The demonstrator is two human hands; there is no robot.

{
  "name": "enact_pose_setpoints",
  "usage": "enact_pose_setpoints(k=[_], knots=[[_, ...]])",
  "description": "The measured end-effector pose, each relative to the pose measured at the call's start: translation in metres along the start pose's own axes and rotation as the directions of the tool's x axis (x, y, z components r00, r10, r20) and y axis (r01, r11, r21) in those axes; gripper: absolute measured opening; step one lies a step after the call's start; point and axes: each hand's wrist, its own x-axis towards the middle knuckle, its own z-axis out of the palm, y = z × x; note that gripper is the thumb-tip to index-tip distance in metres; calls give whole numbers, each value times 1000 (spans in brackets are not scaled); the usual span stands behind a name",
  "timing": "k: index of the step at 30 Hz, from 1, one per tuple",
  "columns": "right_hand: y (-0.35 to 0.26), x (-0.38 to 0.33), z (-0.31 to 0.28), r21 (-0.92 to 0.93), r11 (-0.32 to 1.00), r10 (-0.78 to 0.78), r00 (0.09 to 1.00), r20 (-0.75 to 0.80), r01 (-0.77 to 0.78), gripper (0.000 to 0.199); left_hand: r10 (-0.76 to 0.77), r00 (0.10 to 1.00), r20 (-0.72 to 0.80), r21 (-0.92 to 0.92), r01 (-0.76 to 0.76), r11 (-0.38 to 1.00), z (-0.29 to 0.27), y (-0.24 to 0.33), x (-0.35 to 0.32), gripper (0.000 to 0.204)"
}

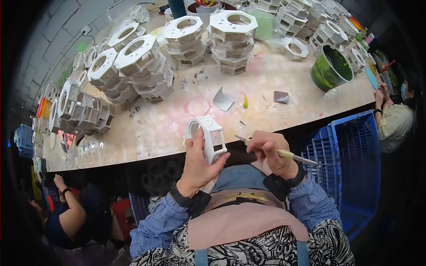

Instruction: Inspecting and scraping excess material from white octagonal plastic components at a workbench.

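Note:
My left hand [198, 160] grips a white octagonal ring-shaped part [207, 135] on edge, just above the table's near edge. My right hand [271, 153] holds a thin pale stick-like tool [290, 155], its tip pointing left toward the white part and stopping a little short of it. Both hands are in front of my chest, close together.
Stacks of the same white octagonal parts [231, 37] fill the back and left of the worn wooden table [168, 128]. A green bucket [330, 67] stands at the right. A blue crate [350, 164] sits beside my right arm. Other people sit at lower left [71, 217] and far right [392, 119].

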Motion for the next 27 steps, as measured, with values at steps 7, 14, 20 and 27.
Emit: enact_pose_setpoints(k=[7, 14, 20, 27], knots=[[-5, 7, 8, -304, 933, -169, 980, 101, 192, 53, 129, 986, 106, 54, -135, 989, -1, -1, -3, 85], [-2, 8, 4, -327, 925, -149, 976, 162, 195, 53, 194, 963, 188, 96, -214, 972, -8, 8, -2, 82], [-7, 4, 6, -239, 965, -70, 985, 161, 108, 52, 204, 955, 213, 152, -239, 959, -16, 15, 2, 86], [-8, -10, 14, -131, 988, 85, 996, -2, -84, 55, 109, 968, 224, 57, -125, 991, -10, 19, -3, 84]])
